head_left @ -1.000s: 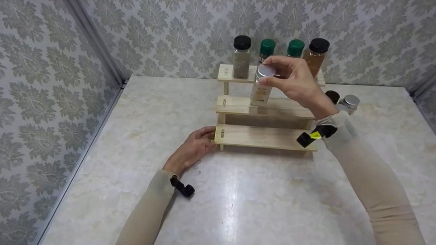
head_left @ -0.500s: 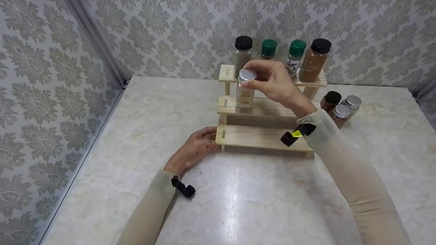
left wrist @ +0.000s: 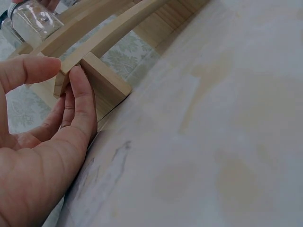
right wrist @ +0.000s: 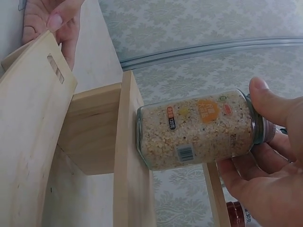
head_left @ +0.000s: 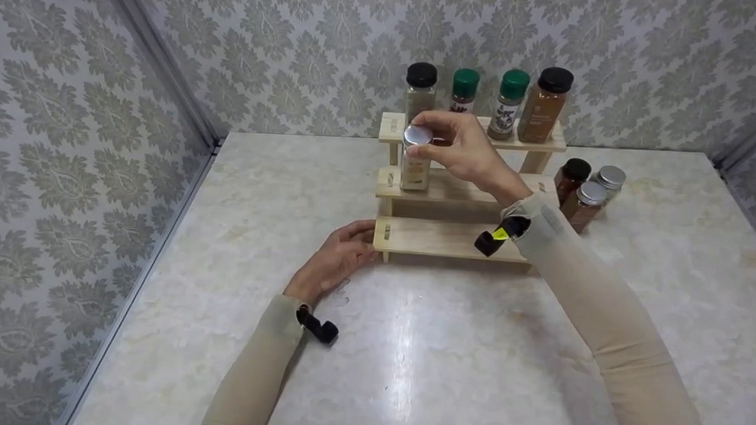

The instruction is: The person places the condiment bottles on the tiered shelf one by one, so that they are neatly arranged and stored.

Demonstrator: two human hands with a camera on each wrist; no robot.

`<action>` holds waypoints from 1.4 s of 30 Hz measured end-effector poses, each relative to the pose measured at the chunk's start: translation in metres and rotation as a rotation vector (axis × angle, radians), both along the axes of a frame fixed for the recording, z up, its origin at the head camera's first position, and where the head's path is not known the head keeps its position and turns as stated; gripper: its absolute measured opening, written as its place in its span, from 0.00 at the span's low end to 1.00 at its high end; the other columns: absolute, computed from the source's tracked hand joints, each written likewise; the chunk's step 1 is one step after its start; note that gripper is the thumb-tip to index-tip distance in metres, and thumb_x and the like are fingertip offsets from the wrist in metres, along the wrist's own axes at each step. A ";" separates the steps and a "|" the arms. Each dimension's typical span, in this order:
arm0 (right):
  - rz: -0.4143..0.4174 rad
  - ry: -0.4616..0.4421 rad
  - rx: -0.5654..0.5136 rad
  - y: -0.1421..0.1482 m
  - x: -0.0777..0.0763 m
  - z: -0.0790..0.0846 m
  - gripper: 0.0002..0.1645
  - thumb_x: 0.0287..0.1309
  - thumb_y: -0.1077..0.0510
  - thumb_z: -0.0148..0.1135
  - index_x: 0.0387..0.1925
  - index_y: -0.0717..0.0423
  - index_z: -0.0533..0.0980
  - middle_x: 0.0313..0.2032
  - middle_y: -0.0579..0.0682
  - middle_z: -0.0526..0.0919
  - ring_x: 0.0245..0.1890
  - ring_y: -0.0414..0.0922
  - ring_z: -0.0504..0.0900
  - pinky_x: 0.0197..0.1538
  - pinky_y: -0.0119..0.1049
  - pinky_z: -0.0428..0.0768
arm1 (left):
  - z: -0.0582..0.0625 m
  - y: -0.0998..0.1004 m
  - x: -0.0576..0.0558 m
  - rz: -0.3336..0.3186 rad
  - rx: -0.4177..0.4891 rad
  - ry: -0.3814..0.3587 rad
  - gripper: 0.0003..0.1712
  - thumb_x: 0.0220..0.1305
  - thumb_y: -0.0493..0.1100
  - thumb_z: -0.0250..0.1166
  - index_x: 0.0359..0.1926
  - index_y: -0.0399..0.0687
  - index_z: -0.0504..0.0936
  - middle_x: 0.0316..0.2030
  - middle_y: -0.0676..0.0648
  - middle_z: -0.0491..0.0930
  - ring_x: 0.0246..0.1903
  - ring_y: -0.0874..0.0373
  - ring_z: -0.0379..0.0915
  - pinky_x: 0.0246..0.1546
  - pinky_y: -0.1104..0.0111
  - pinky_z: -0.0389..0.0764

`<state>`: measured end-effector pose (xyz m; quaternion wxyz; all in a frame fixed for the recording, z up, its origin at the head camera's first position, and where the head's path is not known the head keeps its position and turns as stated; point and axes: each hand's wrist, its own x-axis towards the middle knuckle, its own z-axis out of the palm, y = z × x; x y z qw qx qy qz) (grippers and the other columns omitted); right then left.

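My right hand (head_left: 468, 154) grips a square glass spice jar (head_left: 415, 173) by its silver lid, thumb on the near side and fingers behind. The jar stands upright at the left end of the middle tier of a three-tier wooden spice rack (head_left: 440, 238). Pale grains and an orange-printed label show through its glass in the right wrist view, its base right at the tier board (right wrist: 130, 156). My left hand (head_left: 339, 255) holds the left end of the bottom tier; the left wrist view shows the thumb (left wrist: 40, 69) above the board and the fingers beneath.
On the top tier stand a black-capped jar (head_left: 420, 91), two green-capped jars (head_left: 506, 107) and a black-capped jar of orange-brown spice (head_left: 543, 114). Right of the rack, a dark-capped jar (head_left: 573, 178) and two silver-lidded jars (head_left: 584, 210) stand on the marble-patterned table (head_left: 278, 190).
My right hand has carried the silver-lidded jar leftward along the middle tier to its left end, lowering it slightly. The left hand has stayed on the bottom tier.
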<state>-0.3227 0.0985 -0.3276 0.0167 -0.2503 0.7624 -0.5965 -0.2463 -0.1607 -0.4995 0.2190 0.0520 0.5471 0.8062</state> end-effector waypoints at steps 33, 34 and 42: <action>-0.150 0.164 0.053 0.097 0.039 0.027 0.26 0.70 0.58 0.71 0.65 0.61 0.79 0.61 0.56 0.85 0.60 0.49 0.83 0.66 0.35 0.80 | 0.002 -0.003 -0.001 0.003 0.037 -0.027 0.37 0.70 0.25 0.53 0.79 0.32 0.59 0.78 0.32 0.63 0.63 0.53 0.78 0.59 0.69 0.83; -0.165 0.162 0.057 0.104 0.039 0.027 0.26 0.70 0.58 0.71 0.65 0.60 0.80 0.60 0.56 0.85 0.60 0.48 0.84 0.66 0.34 0.80 | 0.003 -0.003 -0.001 0.002 0.040 -0.029 0.37 0.70 0.25 0.53 0.79 0.32 0.59 0.78 0.33 0.63 0.64 0.52 0.78 0.59 0.69 0.83; -0.284 0.118 0.140 0.163 0.043 0.008 0.27 0.70 0.52 0.71 0.66 0.56 0.80 0.61 0.55 0.84 0.58 0.40 0.84 0.63 0.27 0.80 | 0.003 0.000 0.000 0.002 0.026 -0.037 0.37 0.70 0.25 0.54 0.79 0.33 0.60 0.74 0.36 0.68 0.60 0.55 0.79 0.57 0.69 0.83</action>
